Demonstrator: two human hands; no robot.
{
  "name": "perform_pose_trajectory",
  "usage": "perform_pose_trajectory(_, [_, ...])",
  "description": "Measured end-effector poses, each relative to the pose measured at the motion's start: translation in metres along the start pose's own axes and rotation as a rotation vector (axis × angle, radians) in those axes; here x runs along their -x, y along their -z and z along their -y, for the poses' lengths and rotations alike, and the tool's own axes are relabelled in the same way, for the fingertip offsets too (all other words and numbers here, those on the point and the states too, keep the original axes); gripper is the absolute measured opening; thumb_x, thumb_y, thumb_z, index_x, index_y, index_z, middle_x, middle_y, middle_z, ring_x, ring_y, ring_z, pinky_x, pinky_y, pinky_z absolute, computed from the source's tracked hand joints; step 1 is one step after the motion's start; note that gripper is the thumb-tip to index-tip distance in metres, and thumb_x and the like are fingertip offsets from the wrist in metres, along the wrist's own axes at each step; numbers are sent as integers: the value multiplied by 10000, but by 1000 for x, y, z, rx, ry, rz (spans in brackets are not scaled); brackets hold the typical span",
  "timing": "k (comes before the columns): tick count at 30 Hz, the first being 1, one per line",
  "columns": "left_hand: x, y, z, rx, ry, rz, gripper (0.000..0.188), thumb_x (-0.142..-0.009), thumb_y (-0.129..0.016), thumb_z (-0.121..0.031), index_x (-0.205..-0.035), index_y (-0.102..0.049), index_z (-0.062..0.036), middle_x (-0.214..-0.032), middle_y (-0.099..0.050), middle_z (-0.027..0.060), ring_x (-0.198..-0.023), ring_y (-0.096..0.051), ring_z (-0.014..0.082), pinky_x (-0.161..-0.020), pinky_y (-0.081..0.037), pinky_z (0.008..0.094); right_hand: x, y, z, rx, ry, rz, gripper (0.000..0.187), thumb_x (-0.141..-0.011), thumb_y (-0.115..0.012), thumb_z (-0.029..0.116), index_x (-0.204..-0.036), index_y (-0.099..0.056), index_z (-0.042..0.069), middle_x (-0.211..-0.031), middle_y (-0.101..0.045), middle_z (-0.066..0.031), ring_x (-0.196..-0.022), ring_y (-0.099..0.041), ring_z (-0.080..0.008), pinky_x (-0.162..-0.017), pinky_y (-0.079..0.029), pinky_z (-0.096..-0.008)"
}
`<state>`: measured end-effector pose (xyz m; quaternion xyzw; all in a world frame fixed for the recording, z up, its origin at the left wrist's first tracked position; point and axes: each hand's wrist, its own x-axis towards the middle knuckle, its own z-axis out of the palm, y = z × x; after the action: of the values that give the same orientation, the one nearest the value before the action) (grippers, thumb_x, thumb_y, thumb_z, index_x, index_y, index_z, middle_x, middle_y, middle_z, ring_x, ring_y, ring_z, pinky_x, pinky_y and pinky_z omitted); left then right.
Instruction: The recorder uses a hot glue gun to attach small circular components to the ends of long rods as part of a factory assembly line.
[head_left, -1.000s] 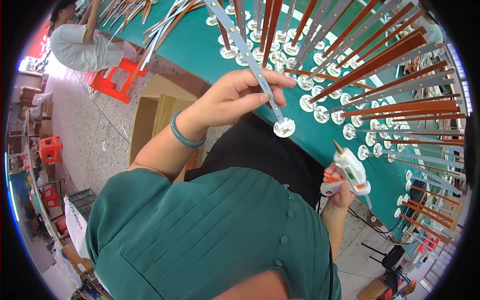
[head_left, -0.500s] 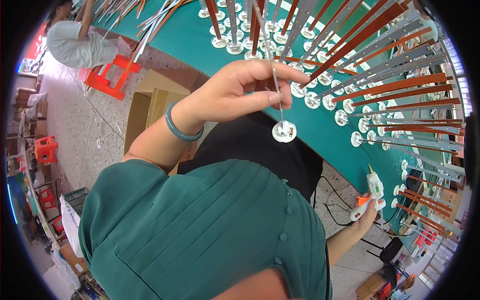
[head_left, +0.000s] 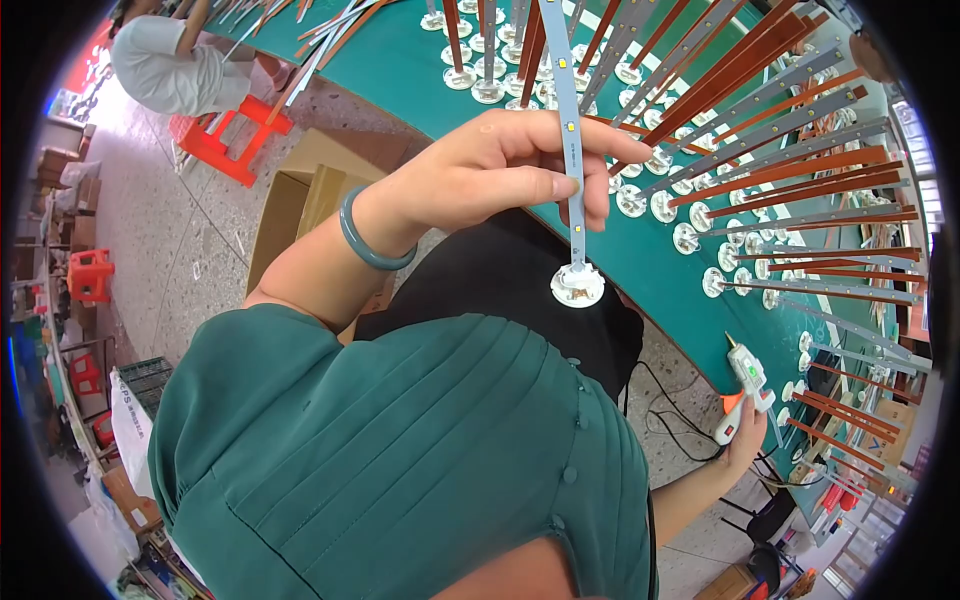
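My left hand [head_left: 500, 165] pinches a thin grey LED strip [head_left: 569, 110] between thumb and fingers, its forefinger stretched out to the right. The strip stands nearly upright with its yellow chips facing me, and a round white base [head_left: 578, 288] is joined to its lower end. This base hangs in front of the bench edge. Over at the right, my right hand [head_left: 746, 436] is wrapped round the handle of a white glue gun [head_left: 747, 372] with an orange trigger. The gun's nozzle points up and away, over the green bench top.
Many finished-looking strips on white bases [head_left: 686, 238] crowd the green bench [head_left: 690, 318], some grey, some reddish-brown. Loose strips [head_left: 325, 45] lie at the far left. A cardboard box [head_left: 285, 205], a red stool [head_left: 235, 140] and a seated person [head_left: 165, 65] are left; black cables [head_left: 672, 425] hang below.
The held strip has turned from edge-on to show its LED face, and its base sits slightly lower and further right. My right hand still grips the glue gun, its nozzle tilted further left.
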<state>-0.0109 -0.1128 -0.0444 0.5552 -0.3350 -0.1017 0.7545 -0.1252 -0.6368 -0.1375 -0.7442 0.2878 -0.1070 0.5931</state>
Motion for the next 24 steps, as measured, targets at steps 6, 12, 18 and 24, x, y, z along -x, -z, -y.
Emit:
perform_pose_trajectory(6, [2,-4,-2,119,35,-8,426,-903,-473,-38,-1318,-497,51,-968,-632,62,-916,-647,172,-851,-517,331,-21,1,-7,208,158,-21,352,-899,-677,206,-1127,-569,-39,-966,-669,-62,-810,-605,-98,-705,-459,-234])
perform_pose_trajectory(12, [3,-7,-3,152,23,9,421,-910,-487,-25,-1326,-492,43,-961,-640,67,-905,-655,162,-848,-529,303,-5,-12,9,635,319,-301,227,-883,-694,193,-989,-626,5,-818,-648,-27,-703,-574,-81,-651,-450,-215])
perform_pose_trajectory(18, [-20,-42,-17,-7,89,168,462,-884,-476,61,-1345,-450,80,-943,-638,104,-876,-661,156,-775,-535,259,84,-104,98,27,536,409,167,-802,-696,50,-945,-640,-15,-850,-604,-55,-751,-552,-108,-679,-442,-227])
perform_pose_trajectory(24, [-33,-62,-2,-61,63,217,494,-848,-451,101,-1330,-509,10,-939,-630,66,-862,-651,120,-802,-533,248,121,-199,133,53,613,898,109,-781,-668,-27,-889,-665,-42,-879,-615,-94,-772,-602,-155,-662,-473,-254])
